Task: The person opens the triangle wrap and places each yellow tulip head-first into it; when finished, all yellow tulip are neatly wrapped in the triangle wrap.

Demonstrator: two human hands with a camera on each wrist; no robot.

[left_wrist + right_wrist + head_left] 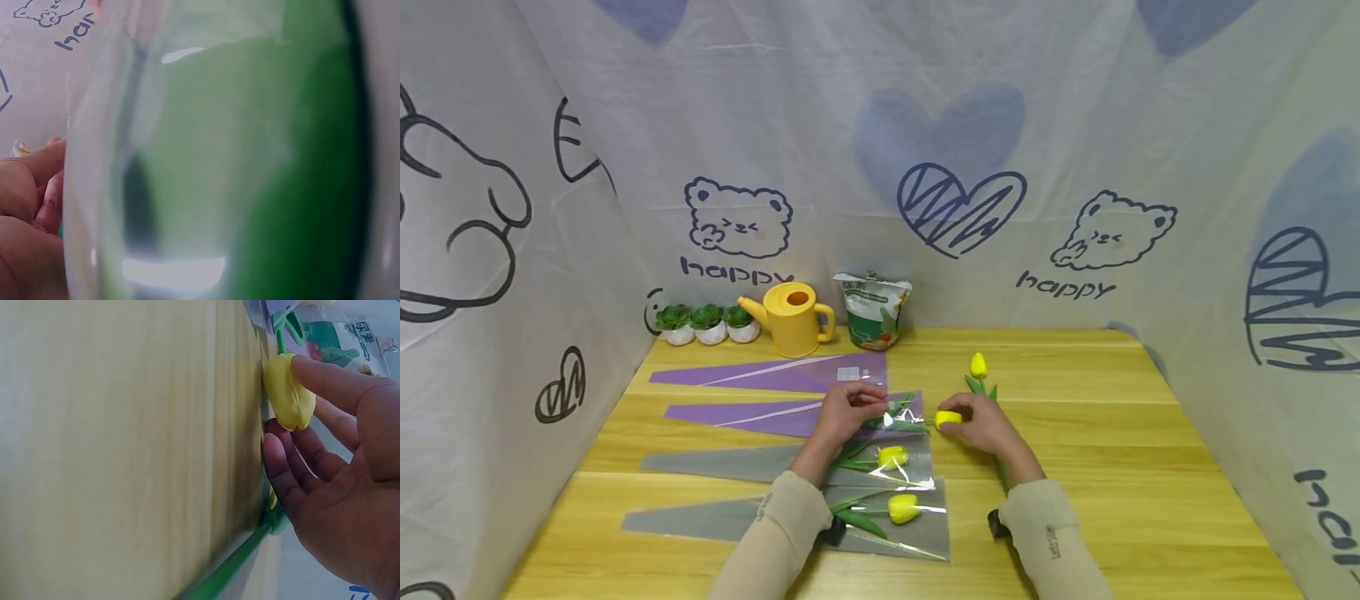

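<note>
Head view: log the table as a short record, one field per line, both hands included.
Right hand: fingers pinch the yellow bloom of a green-stemmed tulip
Left hand: at a tapered purple plastic sleeve; grip unclear
Pinched tulip: leaves overlap that sleeve, bloom beyond its wide end
Filled: two tapered grey plastic sleeves, one yellow tulip in each
Loose: another yellow tulip, bloom beyond right hand
Far purple sleeve: no flower visible
Back: green succulents in white pots, yellow watering can, white-and-green bag

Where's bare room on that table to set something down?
The widest patch of table runs from the right hand to the right edge. A smaller one lies between the bag and the upper yellow tulip. Left half is crowded with plastic wrappers.
</note>
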